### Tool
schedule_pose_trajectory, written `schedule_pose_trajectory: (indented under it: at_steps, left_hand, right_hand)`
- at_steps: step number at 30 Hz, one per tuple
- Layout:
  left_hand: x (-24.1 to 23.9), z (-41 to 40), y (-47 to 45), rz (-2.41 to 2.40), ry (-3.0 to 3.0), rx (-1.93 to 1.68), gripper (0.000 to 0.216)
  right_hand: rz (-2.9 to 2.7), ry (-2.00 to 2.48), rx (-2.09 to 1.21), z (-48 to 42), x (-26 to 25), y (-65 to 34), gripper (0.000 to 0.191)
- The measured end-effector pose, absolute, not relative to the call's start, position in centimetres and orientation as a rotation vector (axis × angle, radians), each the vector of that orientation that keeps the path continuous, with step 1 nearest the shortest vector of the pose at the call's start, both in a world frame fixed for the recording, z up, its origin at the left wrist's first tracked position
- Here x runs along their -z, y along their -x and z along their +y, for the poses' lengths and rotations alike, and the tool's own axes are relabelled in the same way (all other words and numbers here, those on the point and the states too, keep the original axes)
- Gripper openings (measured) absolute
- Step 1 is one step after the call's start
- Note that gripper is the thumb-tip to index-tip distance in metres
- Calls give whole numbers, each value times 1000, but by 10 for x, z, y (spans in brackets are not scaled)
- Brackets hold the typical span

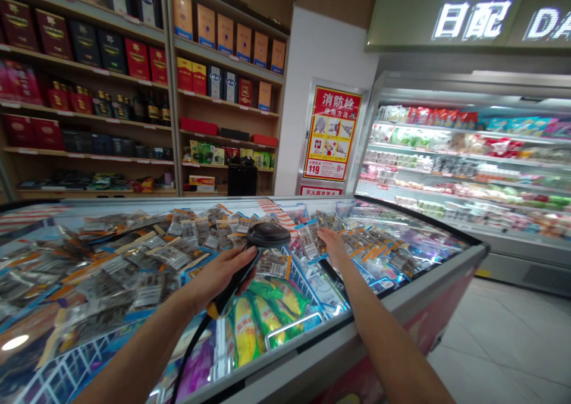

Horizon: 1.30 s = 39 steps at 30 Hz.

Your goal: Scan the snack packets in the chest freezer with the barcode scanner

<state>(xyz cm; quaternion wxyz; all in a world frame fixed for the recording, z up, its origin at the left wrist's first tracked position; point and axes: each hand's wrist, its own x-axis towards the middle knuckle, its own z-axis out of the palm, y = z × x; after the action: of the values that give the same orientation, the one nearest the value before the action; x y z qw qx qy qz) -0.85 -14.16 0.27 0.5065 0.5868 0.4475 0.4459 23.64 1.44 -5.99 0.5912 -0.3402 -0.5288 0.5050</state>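
Note:
My left hand is wrapped round the handle of a black barcode scanner, its head facing right and its cable hanging toward me. My right hand pinches a small clear snack packet with blue edges and a white label, just right of the scanner head. Both hands are above a glass-topped chest freezer. Many similar packets of dark contents with orange and blue edges lie spread over the glass on the left; another group lies to the right of my right hand.
Inside the freezer, yellow-and-green corn packages sit in a wire basket. The freezer's grey front rim runs close to me. Behind stand shelves of boxed goods, a red fire-hydrant poster and a lit refrigerated display. Tiled floor lies at right.

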Motion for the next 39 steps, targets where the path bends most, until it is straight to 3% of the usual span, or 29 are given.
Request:
schedule_pose_trajectory:
  at_steps: [15, 30, 39]
  left_hand:
    - [-3, -141, 10, 1042, -1219, -1149, 33]
    - [7, -140, -3, 919, -1169, -1075, 37]
    - [8, -139, -4, 926, -1115, -1104, 37]
  right_hand:
    - [-1281, 797, -1143, 11, 56, -233, 27]
    - [-1496, 884, -831, 14, 63, -224, 26]
    - [-1407, 842, -877, 7, 55, -220, 25]
